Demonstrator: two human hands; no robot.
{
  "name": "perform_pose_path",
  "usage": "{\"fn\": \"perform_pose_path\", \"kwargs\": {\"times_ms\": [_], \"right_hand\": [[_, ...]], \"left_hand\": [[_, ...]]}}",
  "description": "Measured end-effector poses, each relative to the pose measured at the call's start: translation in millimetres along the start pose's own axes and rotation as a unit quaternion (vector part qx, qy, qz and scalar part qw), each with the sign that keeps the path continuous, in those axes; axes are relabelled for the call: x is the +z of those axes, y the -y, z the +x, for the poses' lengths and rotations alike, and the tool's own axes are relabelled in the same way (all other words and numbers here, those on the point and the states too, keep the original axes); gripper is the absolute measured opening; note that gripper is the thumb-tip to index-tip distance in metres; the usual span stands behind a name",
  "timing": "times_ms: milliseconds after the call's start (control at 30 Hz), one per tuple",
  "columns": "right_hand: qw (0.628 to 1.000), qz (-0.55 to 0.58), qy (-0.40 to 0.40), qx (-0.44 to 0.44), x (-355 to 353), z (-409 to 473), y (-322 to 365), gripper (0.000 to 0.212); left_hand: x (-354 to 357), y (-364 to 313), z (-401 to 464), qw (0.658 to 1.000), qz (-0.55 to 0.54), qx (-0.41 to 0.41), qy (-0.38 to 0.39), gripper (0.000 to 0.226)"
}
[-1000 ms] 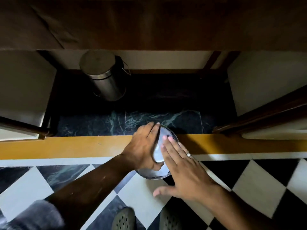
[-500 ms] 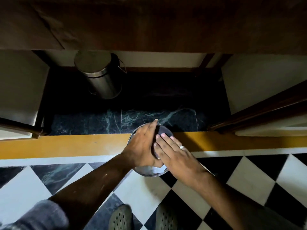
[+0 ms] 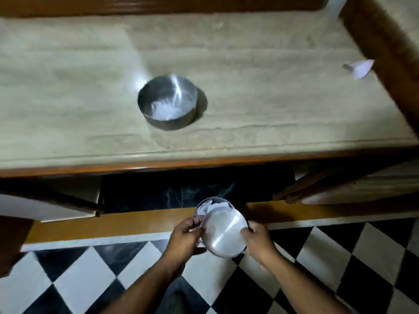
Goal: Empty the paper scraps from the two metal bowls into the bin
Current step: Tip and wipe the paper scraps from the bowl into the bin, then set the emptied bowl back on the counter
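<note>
I hold a metal bowl point(image 3: 223, 235) in both hands, low in front of the open cupboard and tipped so its shiny underside faces me. White paper scraps point(image 3: 207, 208) show at its far rim. My left hand point(image 3: 184, 239) grips the bowl's left edge and my right hand point(image 3: 258, 240) grips its right edge. A second metal bowl point(image 3: 167, 102) stands upright on the stone counter point(image 3: 272, 91) with white paper scraps point(image 3: 164, 109) inside it. The bin is out of view.
One loose paper scrap point(image 3: 359, 67) lies at the counter's right end beside a wooden frame point(image 3: 390, 55). Below the counter, cupboard doors point(image 3: 45, 206) stand open on a dark marble recess point(image 3: 192, 189). A black and white checkered floor point(image 3: 90, 275) lies underfoot.
The view has risen from the cupboard floor and bin to the countertop. My hands moved from lying over the bowl to gripping its two sides, and the bowl is now tipped underside up.
</note>
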State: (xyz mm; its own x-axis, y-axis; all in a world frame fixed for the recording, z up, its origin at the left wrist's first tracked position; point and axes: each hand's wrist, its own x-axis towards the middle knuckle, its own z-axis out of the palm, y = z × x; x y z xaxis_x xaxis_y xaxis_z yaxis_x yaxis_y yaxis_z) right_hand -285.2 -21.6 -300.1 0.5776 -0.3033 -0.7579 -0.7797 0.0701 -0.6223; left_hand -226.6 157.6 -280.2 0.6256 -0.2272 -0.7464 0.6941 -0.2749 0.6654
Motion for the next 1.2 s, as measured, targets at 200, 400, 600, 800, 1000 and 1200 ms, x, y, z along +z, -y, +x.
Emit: {"fn": "perform_pose_path", "kwargs": {"times_ms": [200,400,600,800,1000,1200], "right_hand": [[0.982,-0.129,-0.096,-0.094,-15,-122,75,0.024],[0.948,-0.207,-0.157,-0.182,-40,-171,160,0.029],[0.942,-0.136,-0.224,-0.207,-70,-170,240,0.017],[0.942,-0.162,-0.211,-0.204,-101,-104,296,0.02],[0.944,-0.184,-0.206,-0.183,-114,-31,306,0.015],[0.947,-0.192,-0.211,-0.15,-116,-2,304,0.024]], "left_hand": [[-13,-76,-126,0.998,-0.021,0.052,0.006,0.033],[-12,-147,-165,0.99,-0.019,0.142,0.018,0.021],[8,-232,-155,0.983,-0.055,0.176,0.016,0.016],[43,-292,-96,0.983,-0.086,0.163,-0.018,0.026],[63,-308,-44,0.987,-0.034,0.154,-0.032,0.025],[72,-307,-16,0.986,-0.009,0.152,-0.062,0.034]]}}
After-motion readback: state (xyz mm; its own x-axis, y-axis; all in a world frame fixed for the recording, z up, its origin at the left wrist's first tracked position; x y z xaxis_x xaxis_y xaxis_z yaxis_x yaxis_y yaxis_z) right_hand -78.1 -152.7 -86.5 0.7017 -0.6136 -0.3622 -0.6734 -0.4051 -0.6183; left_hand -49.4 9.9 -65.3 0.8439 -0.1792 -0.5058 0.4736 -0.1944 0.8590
